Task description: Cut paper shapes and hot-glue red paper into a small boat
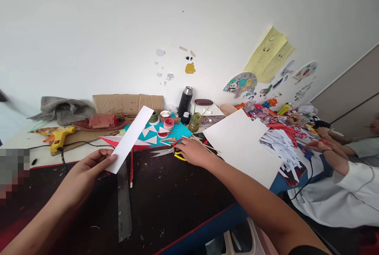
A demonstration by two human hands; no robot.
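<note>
Just beyond scissors (169, 151): jar (168, 127) of paint (168, 121)

Your left hand (99, 163) and left forearm (51, 205) are bare as far as the picture edge. Your right hand (194, 152) and right forearm (239, 186) are likewise uncovered, up to a black fabric sleeve (308, 250) with a curved hem, partly visible at the bottom edge.

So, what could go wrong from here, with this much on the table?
The scissors at the right hand lie with their tips towards the side of the left hand, so a careless lift might nick that hand. The white paper strip it holds could brush the open red paint jar and stain.
</note>
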